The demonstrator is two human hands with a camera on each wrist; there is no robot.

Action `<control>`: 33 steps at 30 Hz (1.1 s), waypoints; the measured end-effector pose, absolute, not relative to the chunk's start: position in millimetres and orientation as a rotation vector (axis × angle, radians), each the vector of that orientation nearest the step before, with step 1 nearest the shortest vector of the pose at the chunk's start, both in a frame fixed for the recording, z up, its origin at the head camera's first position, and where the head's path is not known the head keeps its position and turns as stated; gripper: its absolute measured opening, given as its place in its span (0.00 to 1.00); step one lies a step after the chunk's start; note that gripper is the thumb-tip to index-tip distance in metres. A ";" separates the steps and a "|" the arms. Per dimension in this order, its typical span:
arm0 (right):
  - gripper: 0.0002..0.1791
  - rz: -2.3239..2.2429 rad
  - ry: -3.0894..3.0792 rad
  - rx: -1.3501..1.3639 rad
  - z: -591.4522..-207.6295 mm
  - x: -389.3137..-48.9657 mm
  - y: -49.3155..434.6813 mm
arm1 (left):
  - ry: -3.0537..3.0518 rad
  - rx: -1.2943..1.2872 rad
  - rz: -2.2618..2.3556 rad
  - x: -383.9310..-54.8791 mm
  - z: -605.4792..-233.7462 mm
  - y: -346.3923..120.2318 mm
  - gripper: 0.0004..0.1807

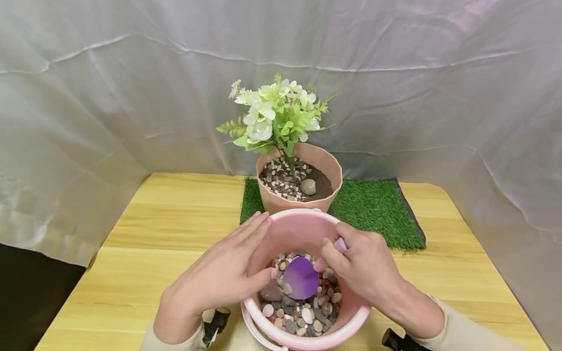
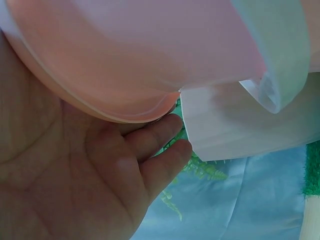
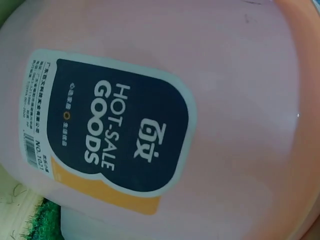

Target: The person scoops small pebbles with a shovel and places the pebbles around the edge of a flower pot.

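A pink bucket (image 1: pixel 307 222) stands at the table's front, holding several mixed pebbles (image 1: pixel 307 314). My left hand (image 1: pixel 219 273) rests on its left rim, fingers stretched along the outside and thumb reaching over the inside. The left wrist view shows the palm of this hand (image 2: pixel 75 165) against the rim. My right hand (image 1: pixel 362 261) grips the handle of a small purple shovel (image 1: pixel 300 278) over the right rim. Its blade is down among the pebbles inside the bucket. The right wrist view is filled by the bucket's wall (image 3: pixel 240 100) with a label (image 3: pixel 120 125).
Behind the bucket stands a plant pot (image 1: pixel 298 204) with soil, small gravel and one larger stone (image 1: pixel 308 186). White flowers (image 1: pixel 274 112) rise from it. An artificial grass mat (image 1: pixel 373 209) lies under the pot on the wooden table (image 1: pixel 175 219). Grey cloth (image 1: pixel 175 97) hangs behind.
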State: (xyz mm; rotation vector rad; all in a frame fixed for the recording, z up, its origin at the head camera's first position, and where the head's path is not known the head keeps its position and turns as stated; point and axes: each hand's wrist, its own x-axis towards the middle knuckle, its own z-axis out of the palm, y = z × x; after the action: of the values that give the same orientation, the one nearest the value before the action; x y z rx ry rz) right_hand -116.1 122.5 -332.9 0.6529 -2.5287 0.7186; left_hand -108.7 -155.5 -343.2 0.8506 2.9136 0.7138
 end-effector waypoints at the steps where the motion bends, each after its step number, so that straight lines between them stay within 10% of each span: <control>1: 0.14 0.744 -2.511 0.660 -333.4 -115.9 121.9 | 2.915 0.849 0.713 -108.6 -343.2 -155.7 0.50; 33: 0.13 0.690 -2.876 0.644 -323.1 -115.0 115.6 | 2.952 0.806 0.641 -103.3 -343.1 -146.0 0.51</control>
State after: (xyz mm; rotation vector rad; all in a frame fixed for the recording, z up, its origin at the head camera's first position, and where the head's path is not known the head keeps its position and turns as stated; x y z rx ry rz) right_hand -115.0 115.6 -323.1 0.6439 -2.8764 0.6895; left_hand -103.3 -146.0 -343.1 0.8065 2.9520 0.6406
